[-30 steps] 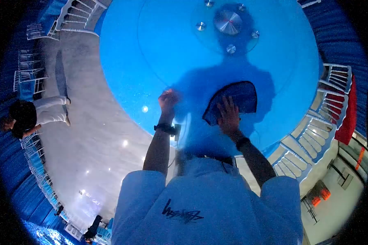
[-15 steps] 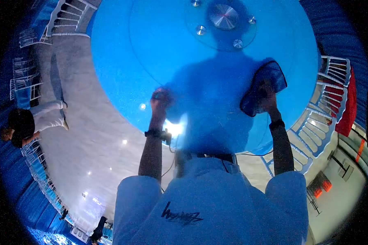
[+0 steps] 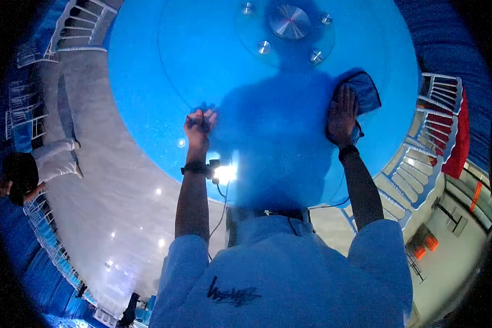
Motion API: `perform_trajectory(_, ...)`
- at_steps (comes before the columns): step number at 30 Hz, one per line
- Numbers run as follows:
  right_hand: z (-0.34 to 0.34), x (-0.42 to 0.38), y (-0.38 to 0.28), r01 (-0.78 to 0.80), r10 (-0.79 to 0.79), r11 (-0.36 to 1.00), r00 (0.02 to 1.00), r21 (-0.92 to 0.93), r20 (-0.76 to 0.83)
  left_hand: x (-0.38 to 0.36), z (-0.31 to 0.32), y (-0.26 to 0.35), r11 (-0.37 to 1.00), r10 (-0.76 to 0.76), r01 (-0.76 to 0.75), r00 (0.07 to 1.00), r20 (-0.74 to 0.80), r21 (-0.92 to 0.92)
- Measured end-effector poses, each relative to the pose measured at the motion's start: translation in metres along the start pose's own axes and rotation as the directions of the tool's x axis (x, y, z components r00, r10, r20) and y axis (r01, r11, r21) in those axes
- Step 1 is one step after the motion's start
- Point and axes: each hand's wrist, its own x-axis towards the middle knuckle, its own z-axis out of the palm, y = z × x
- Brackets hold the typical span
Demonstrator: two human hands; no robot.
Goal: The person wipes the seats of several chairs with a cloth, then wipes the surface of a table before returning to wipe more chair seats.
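Right hand (image 3: 342,116) flat on dark cloth (image 3: 368,94), left hand (image 3: 200,126) over blue table (image 3: 142,71).

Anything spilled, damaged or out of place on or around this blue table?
Nothing clearly stands out on the blue table. The dark cloth lies uneven under the right hand, and the bright patch near the left hand looks like glare, not a spill.

Round blue table (image 3: 142,71), dark cloth (image 3: 364,90) atop

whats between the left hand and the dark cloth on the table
No object: the head view shows only blue tabletop between the left hand and the dark cloth, with a shadow across it.
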Motion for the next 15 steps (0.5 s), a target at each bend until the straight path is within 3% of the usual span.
perform_trajectory(3, 0.01, 0.017, -0.048, 0.018, -0.018, 1.0, 1.0, 0.016, -0.013, 0.002, -0.015, -0.023, 0.991, 0.094, -0.079, 0.985, 0.146, -0.107)
perform_trajectory(6, -0.004, 0.049, -0.125, -0.116, 0.113, 0.993, 0.989, 0.032, 0.09, 0.002, -0.024, -0.036, 0.996, 0.014, -0.016, 1.0, 0.017, 0.084)
perform_trajectory(8, -0.022, 0.065, -0.168, 0.015, -0.027, 0.987, 0.997, 0.16, 0.072, -0.012, -0.001, -0.028, 0.974, -0.017, 0.032, 0.997, -0.071, 0.223)
perform_trajectory(9, -0.027, 0.071, -0.185, 0.074, -0.088, 0.973, 0.995, 0.218, 0.054, -0.009, -0.017, -0.04, 0.994, -0.022, 0.023, 1.0, -0.011, 0.105)
perform_trajectory(10, -0.011, 0.065, -0.201, 0.157, -0.147, 0.867, 0.987, 0.474, -0.06, -0.005, -0.033, -0.052, 0.999, -0.028, 0.029, 0.998, 0.048, -0.014)
perform_trajectory(11, 0.006, 0.062, -0.214, 0.248, -0.161, 0.698, 0.969, 0.672, -0.19, -0.019, -0.019, -0.047, 1.0, -0.019, 0.019, 1.0, 0.023, 0.02)
perform_trajectory(13, -0.028, 0.063, -0.238, 0.364, -0.361, 0.843, 0.929, 0.396, -0.087, -0.028, 0.007, -0.045, 0.998, -0.056, 0.056, 0.998, 0.006, -0.006)
perform_trajectory(15, -0.023, 0.042, -0.232, 0.534, -0.535, 0.7, 0.832, 0.474, -0.146, -0.036, 0.008, -0.043, 0.992, -0.119, 0.119, 0.993, 0.013, -0.051)
